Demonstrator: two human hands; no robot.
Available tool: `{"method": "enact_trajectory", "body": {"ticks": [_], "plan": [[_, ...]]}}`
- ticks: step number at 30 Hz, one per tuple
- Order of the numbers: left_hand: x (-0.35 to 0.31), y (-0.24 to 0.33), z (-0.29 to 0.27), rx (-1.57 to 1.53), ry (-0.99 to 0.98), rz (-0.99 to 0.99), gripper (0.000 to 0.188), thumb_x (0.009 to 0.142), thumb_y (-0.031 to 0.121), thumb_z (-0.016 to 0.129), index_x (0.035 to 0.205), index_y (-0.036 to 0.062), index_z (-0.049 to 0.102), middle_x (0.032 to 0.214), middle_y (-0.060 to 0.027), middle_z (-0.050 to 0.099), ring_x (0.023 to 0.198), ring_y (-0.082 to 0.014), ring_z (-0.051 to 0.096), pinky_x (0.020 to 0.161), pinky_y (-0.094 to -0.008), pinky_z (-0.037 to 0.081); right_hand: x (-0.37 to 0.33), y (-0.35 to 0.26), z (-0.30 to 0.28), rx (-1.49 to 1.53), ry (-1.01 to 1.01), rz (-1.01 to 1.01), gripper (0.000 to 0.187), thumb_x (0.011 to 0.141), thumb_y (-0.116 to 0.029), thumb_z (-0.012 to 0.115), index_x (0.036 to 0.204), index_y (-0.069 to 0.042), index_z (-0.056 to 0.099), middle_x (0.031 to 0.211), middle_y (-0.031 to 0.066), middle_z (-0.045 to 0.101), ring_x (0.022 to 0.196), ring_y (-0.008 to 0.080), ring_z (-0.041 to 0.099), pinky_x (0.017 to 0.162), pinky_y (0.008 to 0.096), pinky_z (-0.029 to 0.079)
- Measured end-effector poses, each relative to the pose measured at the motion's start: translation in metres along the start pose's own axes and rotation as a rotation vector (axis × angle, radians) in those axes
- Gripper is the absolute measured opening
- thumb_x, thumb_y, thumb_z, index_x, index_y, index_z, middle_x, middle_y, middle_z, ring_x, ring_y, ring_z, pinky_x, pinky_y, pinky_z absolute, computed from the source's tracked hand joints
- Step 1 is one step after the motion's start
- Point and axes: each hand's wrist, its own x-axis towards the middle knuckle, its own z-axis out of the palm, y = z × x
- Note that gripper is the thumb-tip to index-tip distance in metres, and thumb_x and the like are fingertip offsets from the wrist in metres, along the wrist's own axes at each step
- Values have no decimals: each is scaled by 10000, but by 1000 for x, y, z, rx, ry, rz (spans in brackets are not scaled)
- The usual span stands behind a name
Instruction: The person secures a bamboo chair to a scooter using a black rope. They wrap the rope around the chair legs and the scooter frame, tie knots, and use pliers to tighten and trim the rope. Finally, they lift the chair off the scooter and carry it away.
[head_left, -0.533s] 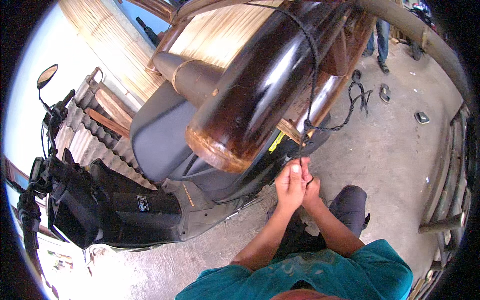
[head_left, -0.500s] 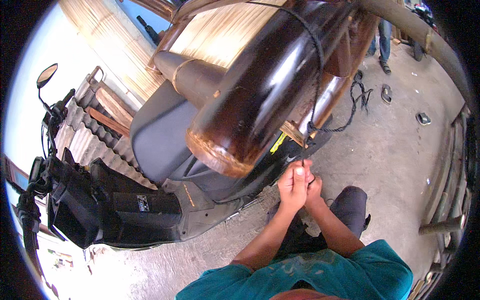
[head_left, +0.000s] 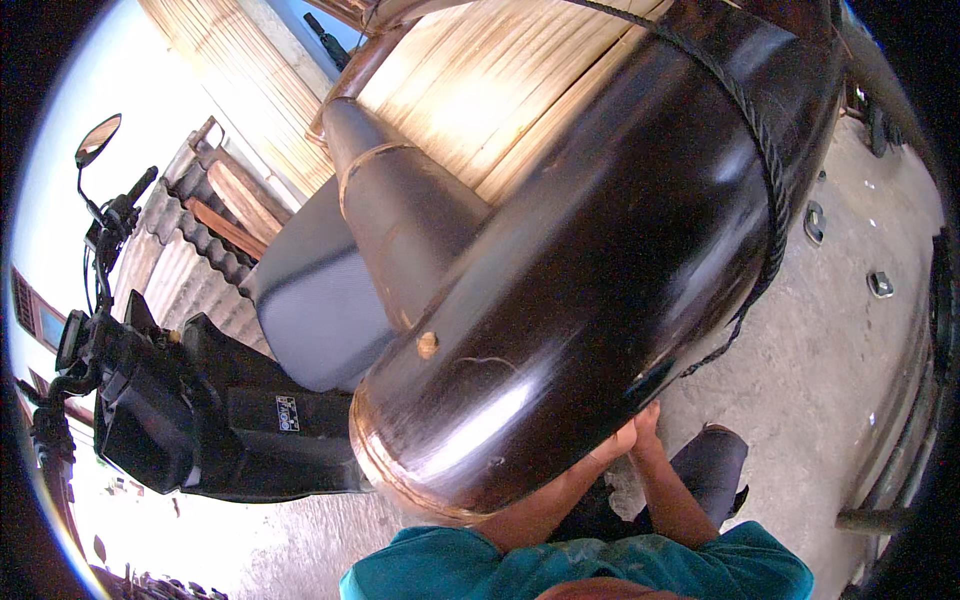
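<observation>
A thick, glossy dark-brown bamboo pole (head_left: 560, 270) slants across the middle, part of a bamboo frame with pale slats (head_left: 510, 80). A black rope (head_left: 765, 170) runs over the pole and down its right side, then passes behind it near the hands. Below the pole's lower edge, my left hand (head_left: 622, 438) is closed, with most of its fingers hidden by the bamboo. Pressed beside it is my right hand (head_left: 648, 425), also closed and partly covered. Whatever they grip is out of sight.
Under the frame stands a black scooter (head_left: 250, 430), its mirror (head_left: 98, 137) at the far left. Corrugated sheets (head_left: 200, 270) lean behind it. Sandals (head_left: 880, 285) lie on the concrete floor (head_left: 800, 400) to the right. Long poles (head_left: 905, 420) line the right edge.
The view has moved closer over the bamboo, so the pole looks larger and covers more. My hands, earlier plainly seen clasped together near the rope's knot, are now partly behind it.
</observation>
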Motion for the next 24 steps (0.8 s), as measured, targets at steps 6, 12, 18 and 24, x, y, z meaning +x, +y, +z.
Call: {"method": "enact_trajectory", "body": {"ticks": [6, 12, 18, 24], "plan": [[-23, -21, 10, 129, 109, 41, 202, 944, 156, 459, 845, -5, 527, 726, -117, 592, 621, -224, 579, 574, -345, 458, 18, -81, -24, -41, -152, 109, 268, 900, -331, 538, 829, -99, 652, 701, 87, 635, 565, 255, 602, 484, 349, 426], [9, 22, -10, -817, 129, -421, 295, 996, 203, 371, 845, 10, 533, 727, -68, 559, 649, -147, 539, 595, -326, 446, 22, -96, -24, -73, -65, 17, 284, 903, -368, 550, 993, -124, 662, 718, 81, 643, 569, 254, 621, 502, 346, 473], [-29, -4, 19, -344, 59, -378, 278, 948, 246, 438, 809, 25, 531, 671, -97, 551, 585, -228, 546, 567, -357, 450, 10, -99, -30, 269, -52, 167, 281, 862, -274, 633, 1063, -79, 653, 818, 83, 689, 615, 249, 644, 547, 356, 506], [-101, -85, 73, -594, -48, -678, 252, 887, 287, 539, 805, 50, 521, 723, -115, 521, 643, -233, 533, 604, -375, 449, -33, 4, 21, -101, -168, 279, 308, 907, -364, 542, 1032, -101, 644, 803, 82, 678, 609, 273, 648, 523, 394, 506]]}}
